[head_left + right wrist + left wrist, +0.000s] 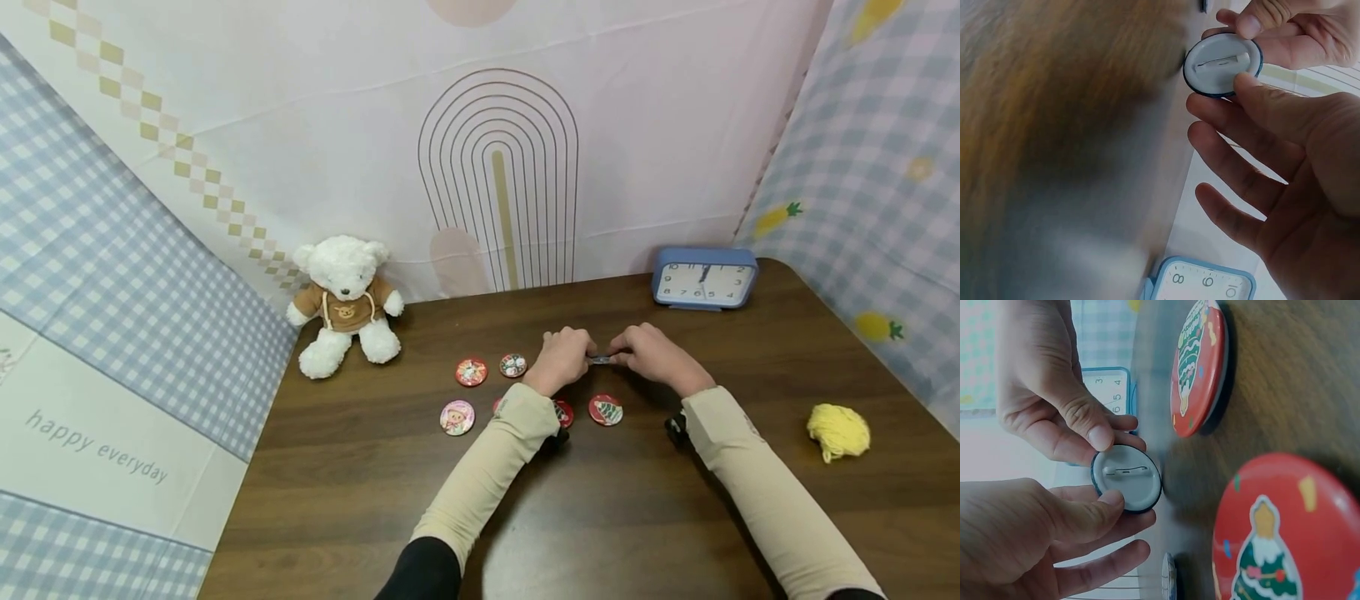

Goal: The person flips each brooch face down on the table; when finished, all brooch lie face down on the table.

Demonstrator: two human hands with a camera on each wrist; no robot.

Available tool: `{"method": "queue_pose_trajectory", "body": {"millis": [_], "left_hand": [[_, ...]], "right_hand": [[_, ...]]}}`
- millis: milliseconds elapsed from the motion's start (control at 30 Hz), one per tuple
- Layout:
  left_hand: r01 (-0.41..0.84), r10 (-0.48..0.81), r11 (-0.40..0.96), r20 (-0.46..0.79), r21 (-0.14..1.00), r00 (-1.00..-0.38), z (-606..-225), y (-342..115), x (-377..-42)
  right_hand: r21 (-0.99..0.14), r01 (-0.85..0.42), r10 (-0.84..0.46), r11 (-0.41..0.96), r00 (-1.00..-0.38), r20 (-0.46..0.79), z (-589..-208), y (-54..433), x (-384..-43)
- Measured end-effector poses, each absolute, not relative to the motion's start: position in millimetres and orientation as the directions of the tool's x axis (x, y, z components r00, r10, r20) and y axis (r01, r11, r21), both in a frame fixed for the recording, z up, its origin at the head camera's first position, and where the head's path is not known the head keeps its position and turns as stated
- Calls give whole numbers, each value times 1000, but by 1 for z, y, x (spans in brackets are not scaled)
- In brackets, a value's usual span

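Between both hands a round pin badge (1127,487) is held, its pale back with the safety pin facing the wrist cameras. My left hand (564,357) pinches one edge between thumb and fingers. At the opposite edge my right hand (654,357) pinches it too, its other fingers spread apart in the right wrist view. Nearer me on the table lies a red badge with a Christmas tree (606,410). Another red badge (562,413) is partly hidden by the left sleeve. The held badge's front is turned away from the wrist cameras.
Left of the hands lie a red badge (471,372), a dark-rimmed badge (513,365) and a pink badge (457,417). A white teddy bear (345,304) sits at the back left. A blue clock (705,279) stands back right, yellow yarn (838,432) at right.
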State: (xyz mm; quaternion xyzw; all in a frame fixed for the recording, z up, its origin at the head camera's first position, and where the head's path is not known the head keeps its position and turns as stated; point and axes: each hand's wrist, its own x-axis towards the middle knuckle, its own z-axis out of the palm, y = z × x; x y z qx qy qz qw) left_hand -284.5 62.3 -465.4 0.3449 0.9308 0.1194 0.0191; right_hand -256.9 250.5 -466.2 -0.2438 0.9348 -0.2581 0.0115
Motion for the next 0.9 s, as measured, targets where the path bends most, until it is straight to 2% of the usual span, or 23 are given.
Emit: {"method": "queue_pose_trajectory", "body": {"millis": [400,900], "left_hand": [[604,615,761,33,239,-788,-466,66,-288],[616,628,750,33,240,-777,-471,73,-290]], "right_hand": [[-466,-446,-438,764,-889,133,-466,244,-262],[-457,-304,-340,836,-940,2,-468,237,-266]]}}
